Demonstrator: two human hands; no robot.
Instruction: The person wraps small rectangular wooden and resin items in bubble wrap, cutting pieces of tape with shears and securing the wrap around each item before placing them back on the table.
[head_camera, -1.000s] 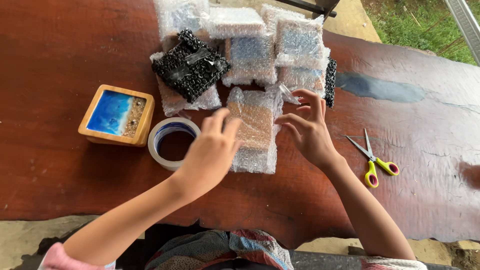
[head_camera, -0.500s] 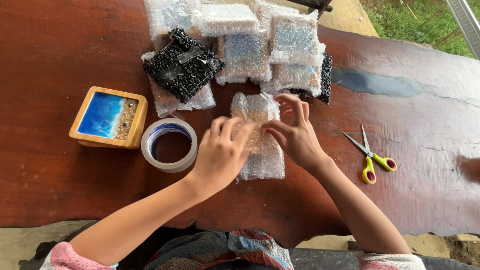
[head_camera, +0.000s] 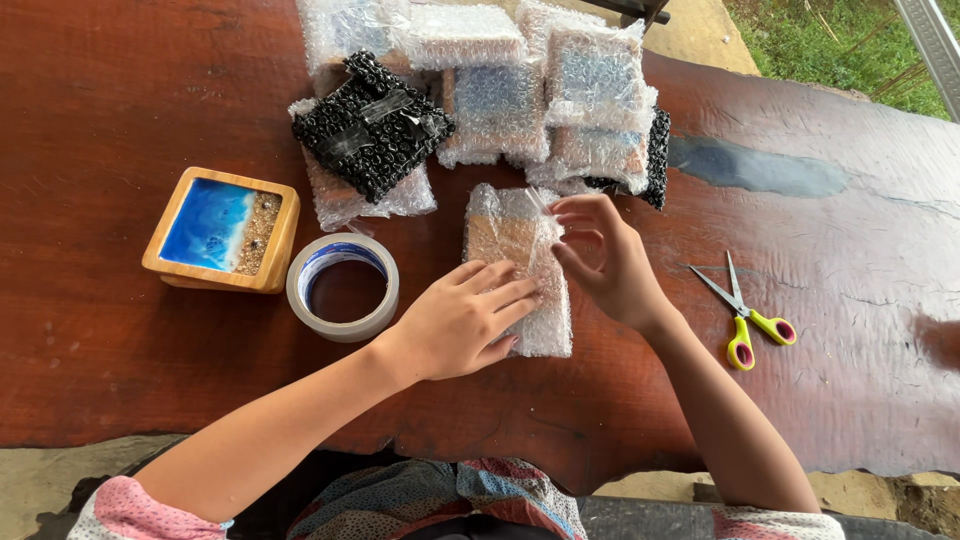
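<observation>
A flat item wrapped in clear bubble wrap (head_camera: 505, 240) lies on the dark red wooden table (head_camera: 120, 100) in front of me. My left hand (head_camera: 462, 322) presses flat on its lower half, fingers spread. My right hand (head_camera: 605, 262) rests at the parcel's right edge, fingertips pinching a fold of the wrap near the top right corner. A roll of clear tape (head_camera: 343, 286) sits just left of my left hand.
A square wooden tray with a blue and sand picture (head_camera: 222, 230) lies at the left. Several bubble-wrapped parcels (head_camera: 590, 90), one in black wrap (head_camera: 372, 125), are stacked behind. Yellow-handled scissors (head_camera: 745, 315) lie at the right. Grass shows beyond the table.
My left hand came down from above the tape roll onto the parcel and now presses it flat. My right hand stayed at the right edge, working the wrap.
</observation>
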